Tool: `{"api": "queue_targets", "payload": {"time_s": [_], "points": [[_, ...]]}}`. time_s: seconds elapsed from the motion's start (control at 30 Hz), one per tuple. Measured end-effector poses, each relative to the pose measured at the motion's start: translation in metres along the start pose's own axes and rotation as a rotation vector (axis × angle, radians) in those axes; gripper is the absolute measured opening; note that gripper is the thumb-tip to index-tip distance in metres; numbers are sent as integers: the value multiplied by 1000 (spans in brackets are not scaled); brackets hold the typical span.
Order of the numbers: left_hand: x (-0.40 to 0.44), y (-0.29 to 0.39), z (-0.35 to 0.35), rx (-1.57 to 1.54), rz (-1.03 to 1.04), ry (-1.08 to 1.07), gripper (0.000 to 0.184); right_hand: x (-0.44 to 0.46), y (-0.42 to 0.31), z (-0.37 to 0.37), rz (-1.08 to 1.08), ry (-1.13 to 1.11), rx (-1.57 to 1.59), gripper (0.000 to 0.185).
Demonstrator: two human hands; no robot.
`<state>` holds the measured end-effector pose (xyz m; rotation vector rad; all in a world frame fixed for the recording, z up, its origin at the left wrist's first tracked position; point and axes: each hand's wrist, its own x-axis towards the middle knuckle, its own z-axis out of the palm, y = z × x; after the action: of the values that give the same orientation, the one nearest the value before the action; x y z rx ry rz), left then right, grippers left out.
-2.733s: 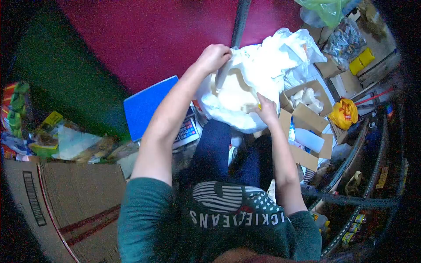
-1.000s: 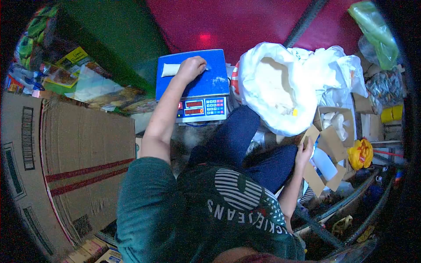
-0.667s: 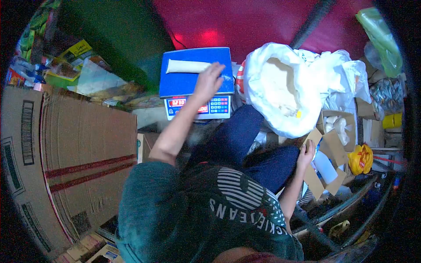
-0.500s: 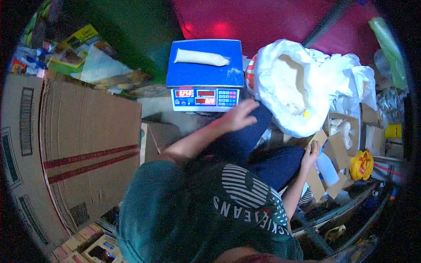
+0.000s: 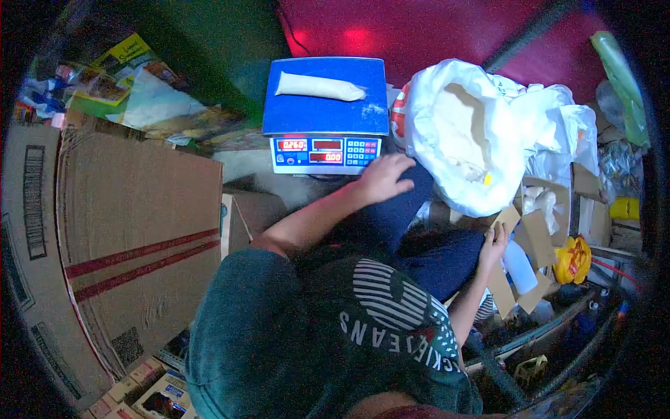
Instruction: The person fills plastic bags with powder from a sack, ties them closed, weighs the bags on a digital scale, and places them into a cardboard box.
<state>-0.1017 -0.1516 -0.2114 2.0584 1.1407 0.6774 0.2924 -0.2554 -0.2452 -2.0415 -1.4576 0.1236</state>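
On the blue platform of a digital weighing scale lies a filled clear plastic tube bag of white powder or grains. The scale's red display reads 0.260. My left hand is over my dark trouser leg, just below the scale's keypad corner, empty with fingers apart. My right hand rests at my knee beside a carton flap, its fingers stretched out; whether it touches the flap is unclear. Between and beyond my hands stands a large white sack, open at the top, with pale powder inside.
An open carton at right has filled white bags behind it. A yellow bag lies farther right. Tall cardboard boxes stand at left, with printed packets behind them. A red surface backs the scale.
My left hand has come slightly lower and steadier beside the scale. The display, blurred before, now reads clearly. My right hand and the tube bag stay put.
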Motion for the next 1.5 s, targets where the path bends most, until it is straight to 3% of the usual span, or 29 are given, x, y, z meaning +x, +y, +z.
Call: {"api": "queue_targets", "payload": {"time_s": [0.03,0.17,0.2,0.23,0.37,0.43,0.47,0.5,0.53,0.57,0.7,0.87,1.03,1.13,1.3,1.4,1.5], "points": [[6,-1,-5,57,54,173,44,0,1,-1,-9,-13,-28,32],[41,-25,-53,127,124,602,29,1,3,-2,-19,-19,-43,32],[44,-34,-70,98,-3,553,29,0,2,-3,-24,-19,-64,32],[43,-25,-86,182,-13,638,29,0,-1,-2,-8,-6,-66,32],[36,-18,-74,121,49,456,30,16,-27,-5,3,116,-34,36],[30,-12,-33,17,129,93,37,45,-70,-16,-149,142,64,37],[19,-9,0,99,180,111,43,58,-80,-11,-189,180,-54,34],[5,1,32,184,226,137,48,71,-116,-22,-139,65,-76,33],[-2,19,44,381,147,132,56,82,-114,-7,-135,19,-100,35],[3,24,44,364,116,104,57,97,-100,17,-190,-59,-72,38],[18,23,40,328,50,-35,61,127,-125,54,-216,-465,-546,46],[17,9,37,222,68,75,59,140,-169,64,-113,-879,-736,57],[15,12,20,199,5,9,60,161,-185,31,-421,-759,-955,50],[15,13,17,188,4,-29,61,168,-159,25,-502,-683,-1112,47],[12,13,21,159,-11,-49,62,173,-207,-19,-403,-564,-1007,43],[13,14,18,159,-32,-76,63,171,-229,-24,-339,-513,-552,50],[13,16,16,155,-48,-100,63,163,-255,0,-428,-484,-53,58]]}}
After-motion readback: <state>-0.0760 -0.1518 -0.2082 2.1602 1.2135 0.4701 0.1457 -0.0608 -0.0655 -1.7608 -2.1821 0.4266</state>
